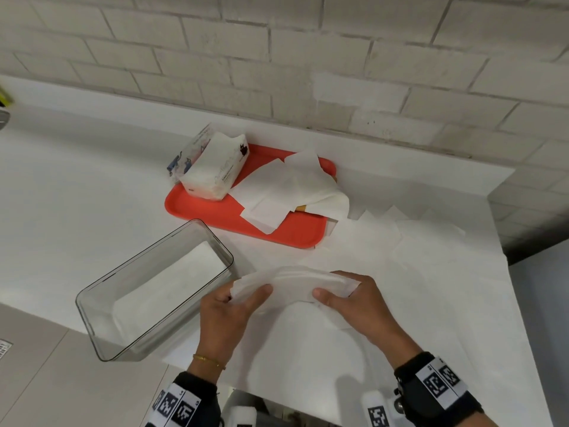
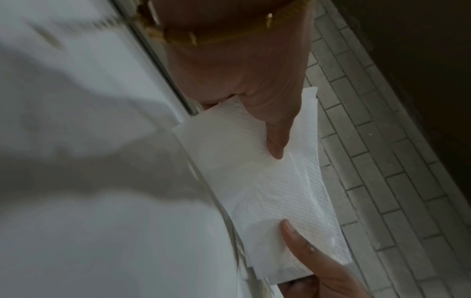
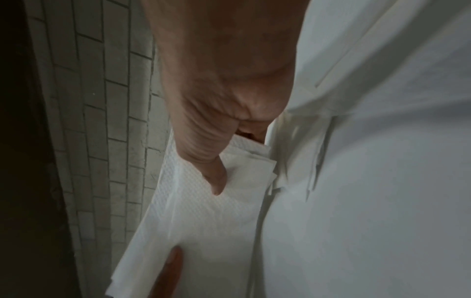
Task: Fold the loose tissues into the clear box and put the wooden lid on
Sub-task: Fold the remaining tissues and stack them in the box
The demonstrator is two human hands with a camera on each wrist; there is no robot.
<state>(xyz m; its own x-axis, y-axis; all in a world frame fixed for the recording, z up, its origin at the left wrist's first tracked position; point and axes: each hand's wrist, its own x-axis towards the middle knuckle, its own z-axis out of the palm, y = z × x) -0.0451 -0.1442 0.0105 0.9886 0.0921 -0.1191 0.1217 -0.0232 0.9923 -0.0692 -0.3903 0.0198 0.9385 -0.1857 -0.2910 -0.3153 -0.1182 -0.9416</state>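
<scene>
Your left hand and right hand meet in front of you, palms turned inward, wrists angled out toward the near tabletop edge. Together they hold a folded stack of tissues just above the surface, bowed upward in the middle. On each side the thumb lies on top and the fingers curl beneath, so both ends are pinched; the wrist views show each thumb pressing into the embossed sheet, with the other hand's thumb at the far end. The box sits open just left of your left hand, its long axis running diagonally, one folded tissue flat on its floor; its near right wall is close to your left knuckles. Behind the stack more loose sheets lie spread on the tabletop, reaching toward the right edge. The red tray stands farther back by the wall, carrying a tissue pack and a pile of sheets; what may be the lid shows only as a brown sliver under that pile.
</scene>
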